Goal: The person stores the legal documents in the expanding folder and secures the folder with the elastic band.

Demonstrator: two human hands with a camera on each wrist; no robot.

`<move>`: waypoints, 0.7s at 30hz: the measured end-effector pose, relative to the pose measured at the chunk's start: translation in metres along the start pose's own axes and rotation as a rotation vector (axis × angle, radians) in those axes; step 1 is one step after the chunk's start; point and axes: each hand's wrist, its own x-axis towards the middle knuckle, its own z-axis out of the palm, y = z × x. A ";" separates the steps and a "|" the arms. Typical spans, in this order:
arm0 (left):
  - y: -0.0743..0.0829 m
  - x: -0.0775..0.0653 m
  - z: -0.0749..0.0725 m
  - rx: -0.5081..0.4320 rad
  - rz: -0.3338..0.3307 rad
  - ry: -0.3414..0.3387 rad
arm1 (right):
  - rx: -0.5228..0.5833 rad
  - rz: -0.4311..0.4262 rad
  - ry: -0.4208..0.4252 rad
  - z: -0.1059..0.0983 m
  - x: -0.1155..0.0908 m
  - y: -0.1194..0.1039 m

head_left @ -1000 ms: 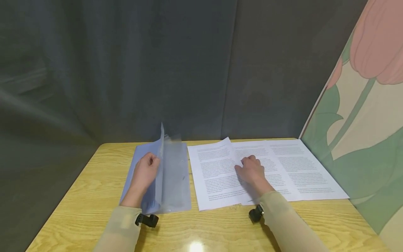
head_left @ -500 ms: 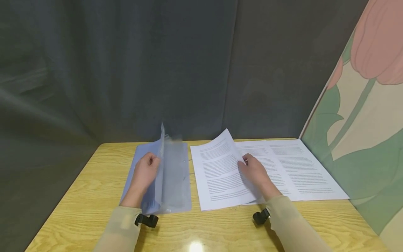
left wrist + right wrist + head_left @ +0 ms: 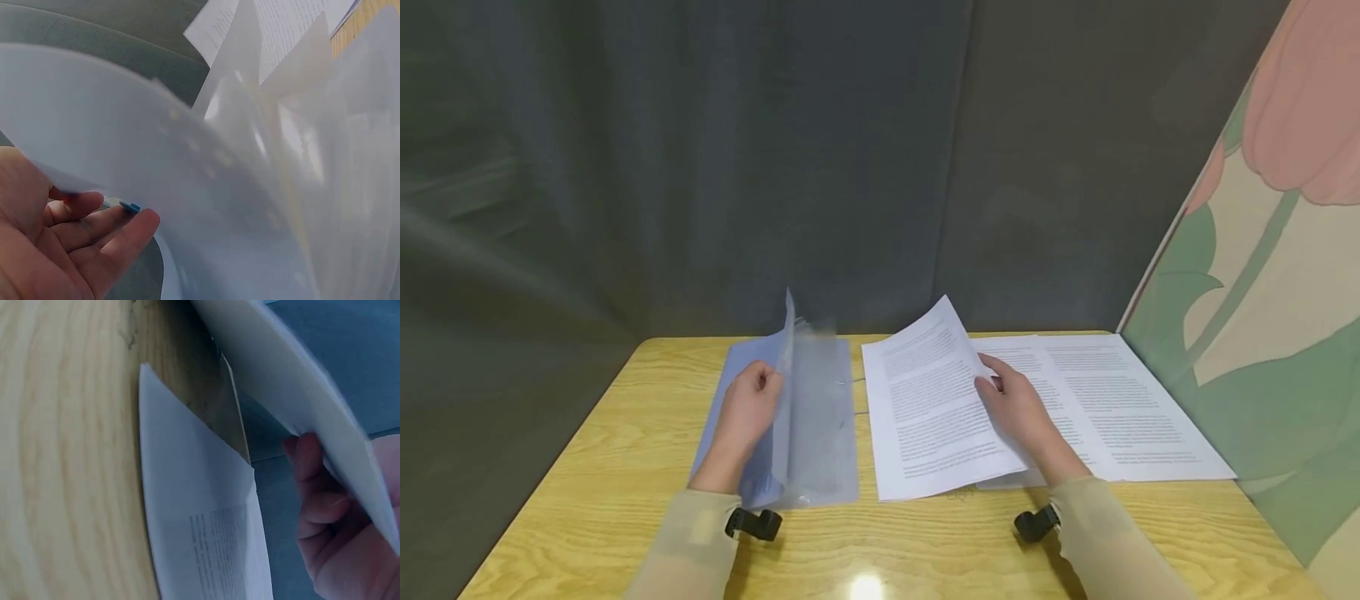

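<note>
Left hand: fingers curled, holding the raised leaf of the bluish folder on the counter. Right hand: fingers clamped on printed paper, its right edge lifted, partly over other sheets.

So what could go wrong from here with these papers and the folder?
The lifted paper curves, and the right hand grips it only along one side, so it might crease.
The left hand holds the folder's flap up; a slip could let it fall.
In the head view, the paper overlaps other pages and might drag one along.
</note>
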 end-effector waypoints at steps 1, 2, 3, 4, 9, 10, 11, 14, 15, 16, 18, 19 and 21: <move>0.001 0.000 0.001 0.003 0.000 0.001 | 0.015 0.004 0.003 -0.001 -0.001 0.000; 0.001 0.000 0.001 0.007 0.001 0.001 | 0.037 0.008 0.002 -0.002 -0.002 0.000; 0.002 0.000 0.001 0.011 0.000 0.002 | 0.057 0.013 0.002 -0.004 -0.003 -0.001; 0.002 0.000 0.002 0.012 0.002 0.004 | 0.071 0.014 0.002 -0.004 -0.003 -0.002; 0.003 0.001 0.003 0.017 0.010 0.011 | 0.120 0.019 0.021 -0.009 -0.006 -0.007; 0.003 0.001 0.003 0.019 0.011 0.012 | 0.128 0.021 0.027 -0.011 -0.007 -0.008; 0.003 0.001 0.003 0.021 0.012 0.012 | 0.137 0.026 0.033 -0.012 -0.008 -0.009; 0.003 0.001 0.004 0.026 0.014 0.015 | 0.168 0.041 0.048 -0.015 -0.010 -0.013; 0.003 0.001 0.004 0.028 0.015 0.015 | 0.181 0.043 0.052 -0.016 -0.011 -0.015; 0.004 0.001 0.005 0.028 0.018 0.014 | 0.191 0.046 0.056 -0.017 -0.012 -0.016; 0.004 0.000 0.005 0.028 0.026 0.018 | 0.222 0.051 0.063 -0.019 -0.013 -0.018; 0.004 0.000 0.005 0.026 0.030 0.019 | 0.236 0.054 0.063 -0.019 -0.013 -0.020; 0.005 -0.001 0.005 0.027 0.038 0.023 | 0.259 0.065 0.062 -0.020 -0.014 -0.023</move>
